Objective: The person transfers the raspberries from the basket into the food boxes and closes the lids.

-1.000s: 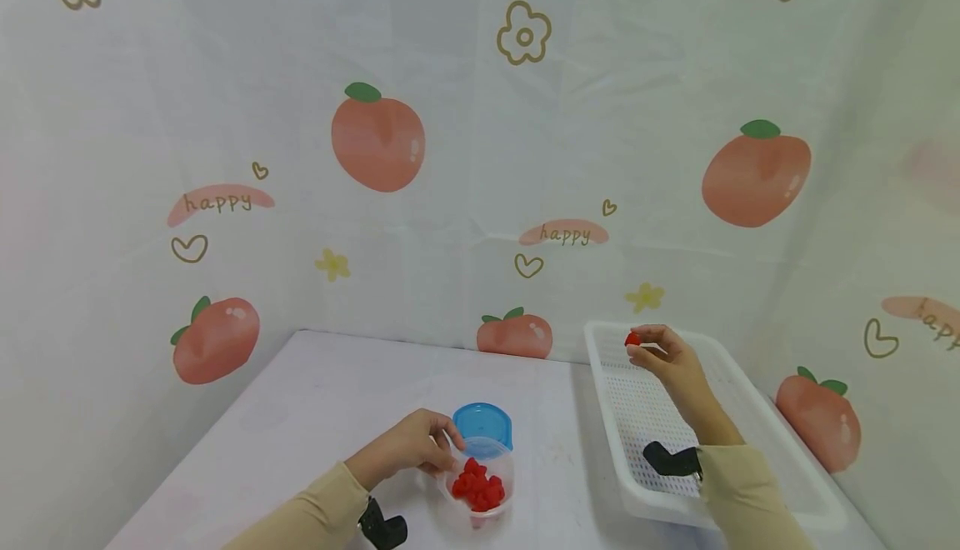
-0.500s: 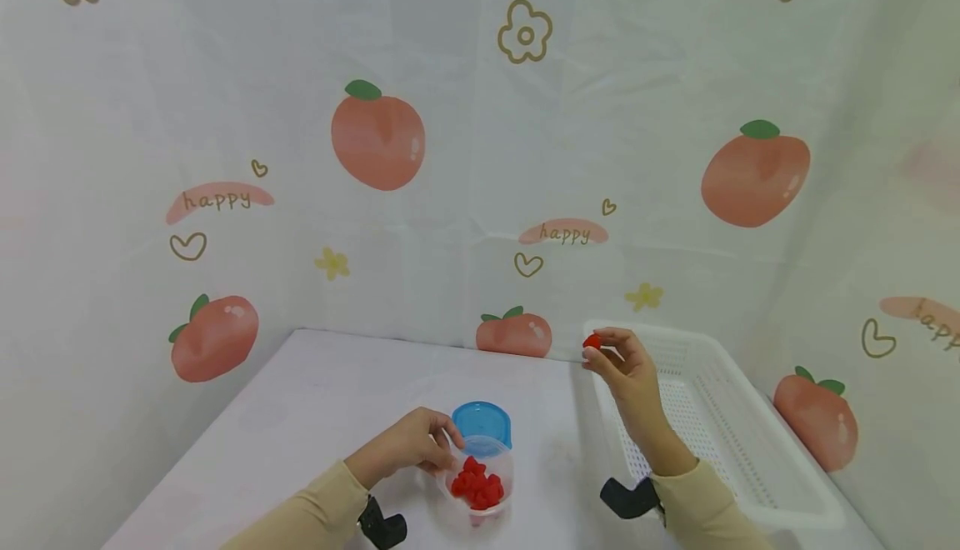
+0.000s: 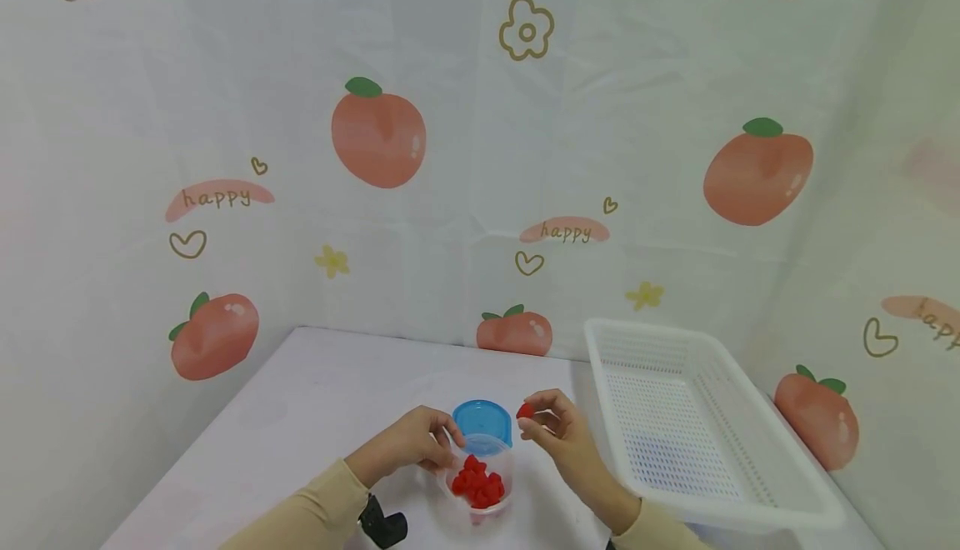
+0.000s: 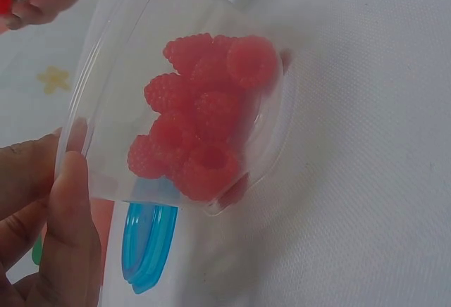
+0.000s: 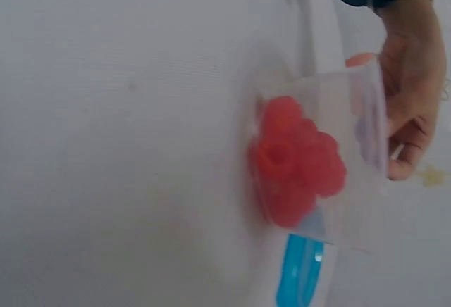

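My left hand [image 3: 412, 446] pinches the rim of a clear plastic tub [image 4: 113, 110] between thumb and fingers. Several red raspberries [image 4: 204, 117] lie in the bottom of the tub, which stands on the table. Held between the thumb and fingertips of my right hand [image 3: 566, 442] is a single raspberry [image 3: 525, 411], in the air to the right of the tub and above the table. The right wrist view shows the tub and the left hand, but not the right hand or its raspberry. A blue lid [image 3: 480, 421] lies just behind the tub.
A white perforated basket [image 3: 806, 504] stands on the right side of the table, its mesh floor showing. Behind the table [image 3: 360, 383] hangs a pale curtain [image 3: 450, 242] printed with fruit, flowers and hearts.
My right hand has carried the raspberry from over the basket leftward and toward me, close to the tub. My left hand and the tub have stayed in place.
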Demonstrator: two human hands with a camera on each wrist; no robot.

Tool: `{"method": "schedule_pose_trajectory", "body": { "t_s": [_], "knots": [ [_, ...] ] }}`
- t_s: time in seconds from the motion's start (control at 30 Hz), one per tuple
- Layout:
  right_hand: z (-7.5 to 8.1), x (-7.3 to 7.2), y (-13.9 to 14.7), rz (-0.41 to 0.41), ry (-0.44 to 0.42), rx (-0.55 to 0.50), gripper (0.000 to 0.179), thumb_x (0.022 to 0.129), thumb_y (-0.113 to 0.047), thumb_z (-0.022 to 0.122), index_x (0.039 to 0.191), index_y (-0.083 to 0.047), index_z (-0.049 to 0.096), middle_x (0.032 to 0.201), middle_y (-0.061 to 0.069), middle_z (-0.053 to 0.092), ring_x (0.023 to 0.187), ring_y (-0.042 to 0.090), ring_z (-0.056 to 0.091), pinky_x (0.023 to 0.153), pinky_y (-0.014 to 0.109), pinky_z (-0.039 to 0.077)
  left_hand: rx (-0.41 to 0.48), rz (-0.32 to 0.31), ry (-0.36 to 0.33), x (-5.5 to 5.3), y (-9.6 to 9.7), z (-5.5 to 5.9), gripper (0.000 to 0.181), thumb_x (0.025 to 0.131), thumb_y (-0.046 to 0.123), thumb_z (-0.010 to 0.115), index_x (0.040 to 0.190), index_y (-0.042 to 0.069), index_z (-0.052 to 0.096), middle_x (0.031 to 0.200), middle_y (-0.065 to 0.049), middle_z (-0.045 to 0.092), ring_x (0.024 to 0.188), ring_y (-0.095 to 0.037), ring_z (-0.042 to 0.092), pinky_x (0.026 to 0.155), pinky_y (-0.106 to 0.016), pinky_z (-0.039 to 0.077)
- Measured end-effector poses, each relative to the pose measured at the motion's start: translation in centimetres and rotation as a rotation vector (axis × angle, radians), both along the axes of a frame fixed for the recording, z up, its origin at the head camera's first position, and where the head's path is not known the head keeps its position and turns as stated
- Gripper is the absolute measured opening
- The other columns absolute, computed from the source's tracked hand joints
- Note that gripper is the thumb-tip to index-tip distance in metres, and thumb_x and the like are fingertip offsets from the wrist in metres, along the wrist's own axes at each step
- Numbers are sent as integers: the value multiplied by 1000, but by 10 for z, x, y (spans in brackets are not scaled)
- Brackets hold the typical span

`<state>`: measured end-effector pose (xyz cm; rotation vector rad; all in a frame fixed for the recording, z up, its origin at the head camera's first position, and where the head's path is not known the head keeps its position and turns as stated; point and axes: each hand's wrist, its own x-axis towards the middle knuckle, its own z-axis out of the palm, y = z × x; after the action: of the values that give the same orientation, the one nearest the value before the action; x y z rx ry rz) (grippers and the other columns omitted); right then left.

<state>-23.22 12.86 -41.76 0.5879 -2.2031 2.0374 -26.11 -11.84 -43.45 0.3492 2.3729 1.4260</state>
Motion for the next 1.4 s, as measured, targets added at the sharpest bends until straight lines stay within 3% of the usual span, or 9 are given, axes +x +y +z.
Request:
{"method": "schedule_pose_trajectory", "body": {
  "t_s": [0.2, 0.33, 0.7, 1.27, 1.4],
  "knots": [
    [-13, 6, -5, 78, -142, 91, 37, 89, -12, 69, 116, 6, 50, 108, 18, 56, 87, 16, 61, 79, 21, 56, -8, 3, -1, -1, 0, -1, 17, 78, 3, 78, 92, 6, 70, 73, -5, 58, 57, -13, 57, 57, -24, 56],
    [-18, 6, -6, 145, -191, 152, 33, 89, -13, 69, 114, 2, 53, 106, 13, 57, 85, 18, 61, 76, 23, 57, -6, 4, 0, -1, 0, -2, 17, 78, 3, 78, 92, 7, 70, 73, -5, 58, 56, -13, 57, 57, -24, 56],
    [-17, 0, -3, 272, -197, 343, 26, 88, -14, 71, 108, -1, 61, 99, 6, 62, 83, 16, 58, 72, 19, 56, 2, -9, 0, 0, 0, 1, 18, 78, 3, 77, 94, 5, 70, 73, -5, 58, 57, -13, 58, 58, -25, 57],
    [-14, -2, -4, 321, -207, 380, 23, 87, -11, 71, 107, -1, 64, 97, 5, 65, 82, 15, 58, 70, 17, 54, -10, 8, -1, 0, 1, 1, 18, 77, 3, 78, 92, 6, 70, 74, -6, 58, 58, -14, 59, 58, -27, 58],
    [-13, -2, -4, 327, -196, 371, 23, 87, -8, 69, 107, 2, 63, 96, 11, 64, 80, 14, 57, 69, 16, 52, -13, 10, 0, 0, 1, 0, 17, 77, 3, 78, 92, 6, 70, 74, -6, 58, 58, -14, 59, 58, -27, 58]
  ]
}}
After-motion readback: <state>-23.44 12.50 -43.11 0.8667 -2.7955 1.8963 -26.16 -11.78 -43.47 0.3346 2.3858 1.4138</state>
